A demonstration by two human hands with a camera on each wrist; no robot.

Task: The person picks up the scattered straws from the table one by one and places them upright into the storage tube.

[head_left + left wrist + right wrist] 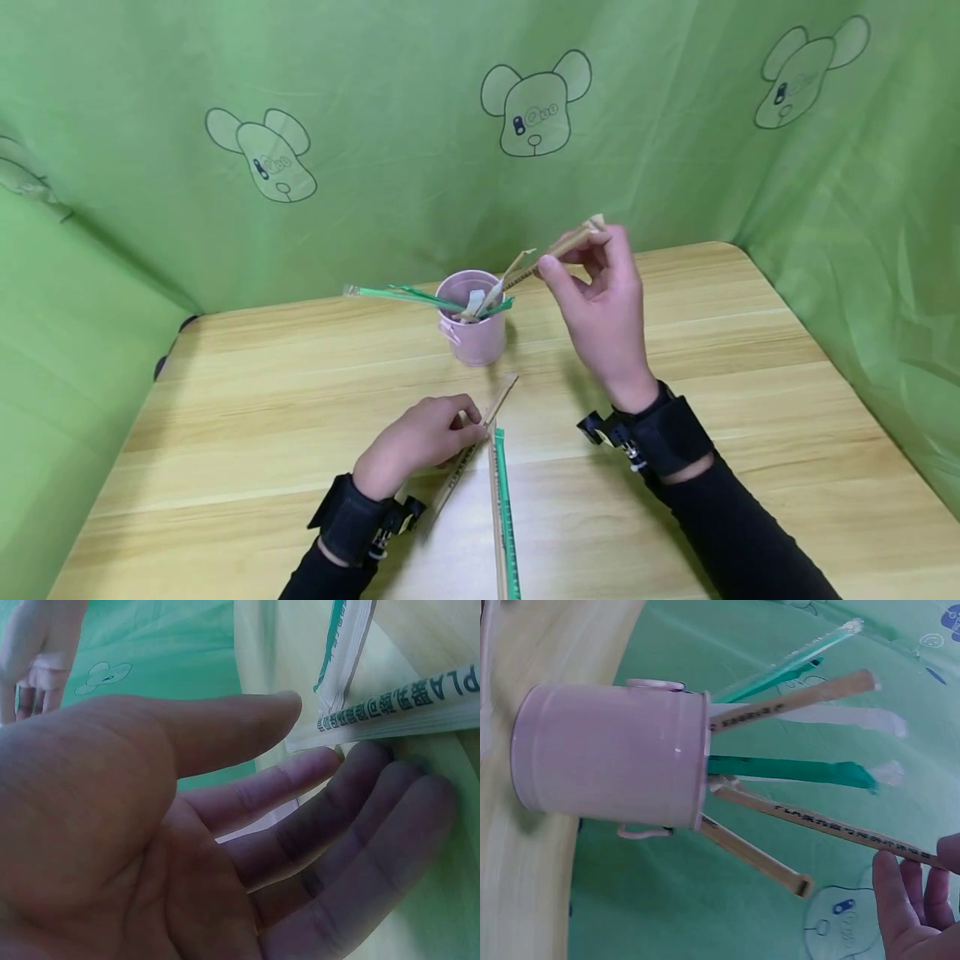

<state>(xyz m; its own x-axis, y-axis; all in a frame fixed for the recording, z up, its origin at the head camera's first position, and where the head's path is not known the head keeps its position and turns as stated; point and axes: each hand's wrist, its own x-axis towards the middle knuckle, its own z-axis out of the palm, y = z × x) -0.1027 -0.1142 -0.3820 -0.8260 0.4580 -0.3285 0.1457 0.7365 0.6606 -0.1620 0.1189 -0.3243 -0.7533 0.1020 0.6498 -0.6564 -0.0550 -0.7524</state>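
My right hand pinches a brown paper-wrapped straw near its upper end. That straw slants down, its other end inside the pink bucket. Green, clear and brown wrapped straws fan out over the bucket's rim. Down on the table, my left hand is at another brown paper-wrapped straw, printed with dark lettering. In the left wrist view its thumb and fingers are apart, the fingertips at the straw's edge; whether they touch it I cannot tell.
Beside the left hand, a green wrapped straw and a brown wrapped straw lie side by side on the wooden table. Green cloth with bear-head drawings hangs behind and along the sides of the table.
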